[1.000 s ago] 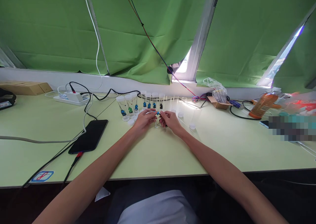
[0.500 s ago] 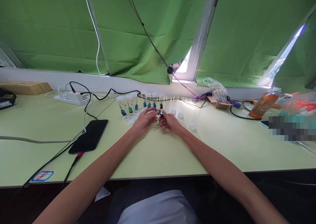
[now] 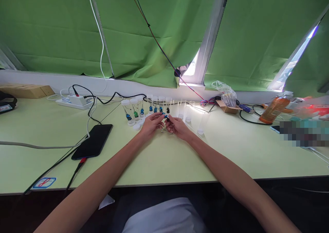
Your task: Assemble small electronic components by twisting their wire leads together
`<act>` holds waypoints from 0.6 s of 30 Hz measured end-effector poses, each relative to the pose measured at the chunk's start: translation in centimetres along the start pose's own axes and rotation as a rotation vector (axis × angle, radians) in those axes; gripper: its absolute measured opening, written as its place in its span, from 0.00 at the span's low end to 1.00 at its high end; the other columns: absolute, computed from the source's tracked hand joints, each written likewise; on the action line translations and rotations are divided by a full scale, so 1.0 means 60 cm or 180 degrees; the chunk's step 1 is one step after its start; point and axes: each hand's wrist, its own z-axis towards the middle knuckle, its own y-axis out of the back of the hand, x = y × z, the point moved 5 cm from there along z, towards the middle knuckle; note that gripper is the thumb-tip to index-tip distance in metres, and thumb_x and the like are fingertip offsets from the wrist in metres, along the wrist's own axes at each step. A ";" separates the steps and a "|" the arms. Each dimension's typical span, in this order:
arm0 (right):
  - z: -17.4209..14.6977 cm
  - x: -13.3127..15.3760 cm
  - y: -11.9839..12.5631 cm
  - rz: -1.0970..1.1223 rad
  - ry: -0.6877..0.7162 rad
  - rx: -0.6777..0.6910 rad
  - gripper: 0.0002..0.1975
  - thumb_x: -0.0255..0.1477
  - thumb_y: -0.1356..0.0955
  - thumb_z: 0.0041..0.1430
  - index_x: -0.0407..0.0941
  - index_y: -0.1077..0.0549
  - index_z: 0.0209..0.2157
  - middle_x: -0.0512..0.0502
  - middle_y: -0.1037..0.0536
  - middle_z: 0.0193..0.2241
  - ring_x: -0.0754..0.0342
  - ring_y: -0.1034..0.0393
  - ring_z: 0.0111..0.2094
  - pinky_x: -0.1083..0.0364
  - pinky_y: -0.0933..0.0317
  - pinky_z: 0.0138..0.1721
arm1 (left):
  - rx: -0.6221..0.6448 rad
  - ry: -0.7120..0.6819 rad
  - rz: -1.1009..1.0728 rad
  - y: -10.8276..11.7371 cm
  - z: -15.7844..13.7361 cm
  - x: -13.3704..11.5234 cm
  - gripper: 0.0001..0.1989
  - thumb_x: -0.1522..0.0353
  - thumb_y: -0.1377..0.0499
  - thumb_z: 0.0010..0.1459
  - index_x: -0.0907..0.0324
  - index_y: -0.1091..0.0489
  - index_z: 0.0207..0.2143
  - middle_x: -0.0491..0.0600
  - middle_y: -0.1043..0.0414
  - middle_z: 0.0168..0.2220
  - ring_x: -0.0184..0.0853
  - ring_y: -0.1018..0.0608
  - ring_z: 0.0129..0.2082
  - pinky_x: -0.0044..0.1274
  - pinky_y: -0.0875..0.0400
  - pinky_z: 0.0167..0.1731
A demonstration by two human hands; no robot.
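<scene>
Over the middle of the table my left hand (image 3: 151, 125) and my right hand (image 3: 178, 126) meet, fingertips nearly touching. Pinched in the left fingers is a small blue piece (image 3: 165, 115). The right thumb and fingers close on a small black piece (image 3: 167, 119) against it. Whether the two pieces are joined I cannot tell. Thin bent metal wire (image 3: 162, 130) shows below the fingers. Just behind my hands stand several clear tubes with white caps, among them one with a blue piece (image 3: 128, 117) and one with a green piece (image 3: 135, 114), wires rising inside.
White caps (image 3: 136, 127) lie left of my hands; clear tubes (image 3: 200, 126) stand to the right. A black phone (image 3: 93, 142) with a cable lies at left, near a power strip (image 3: 73, 103). An orange bottle (image 3: 275, 109) and a small cardboard box (image 3: 227, 107) are at right.
Both hands stay almost in place. The blue and black pieces have turned slightly between the fingers, and a bit more wire shows under my right hand.
</scene>
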 end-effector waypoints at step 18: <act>-0.003 0.001 0.002 -0.0178 0.0068 -0.0043 0.25 0.50 0.27 0.47 0.42 0.31 0.27 0.54 0.31 0.18 0.62 0.38 0.16 0.60 0.46 0.18 | 0.0240 -0.0446 0.0691 -0.005 -0.004 -0.006 0.19 0.57 0.30 0.43 0.61 0.23 0.34 0.49 0.27 0.30 0.28 0.32 0.21 0.24 0.36 0.23</act>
